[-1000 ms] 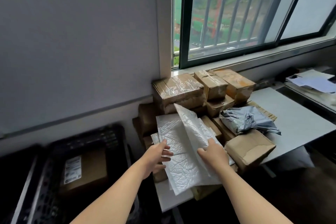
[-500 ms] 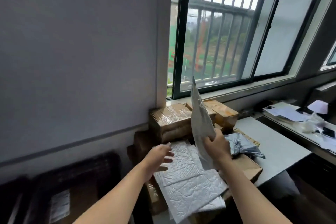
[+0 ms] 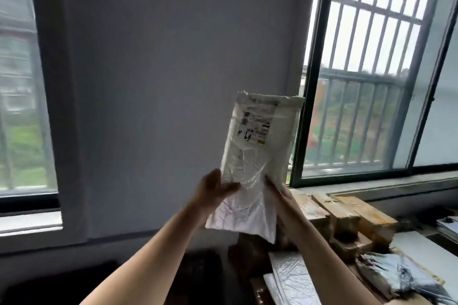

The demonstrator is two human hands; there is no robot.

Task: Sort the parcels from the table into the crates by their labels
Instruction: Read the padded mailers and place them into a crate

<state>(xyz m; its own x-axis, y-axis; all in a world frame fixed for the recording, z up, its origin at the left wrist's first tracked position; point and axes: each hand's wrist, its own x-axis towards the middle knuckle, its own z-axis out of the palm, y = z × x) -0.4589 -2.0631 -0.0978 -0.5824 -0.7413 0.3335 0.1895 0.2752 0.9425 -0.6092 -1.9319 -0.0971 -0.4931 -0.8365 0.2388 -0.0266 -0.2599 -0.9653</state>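
White worktop [image 3: 421,247] at lower right, bearing stacked cardboard boxes [image 3: 347,215], white mailers [image 3: 290,277] and a crumpled grey bag [image 3: 401,277].

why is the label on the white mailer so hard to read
Head view: the white mailer is backlit by the bright window beyond it; its label is small and motion-blurred; the cardboard boxes at lower right smear too.

A left hand [image 3: 213,188] and right hand [image 3: 280,193] grip a white padded mailer [image 3: 257,156] upright before a grey wall, its printed label [image 3: 256,126] facing the camera; taped cardboard boxes [image 3: 347,215] and a grey poly bag [image 3: 401,277] lie at lower right
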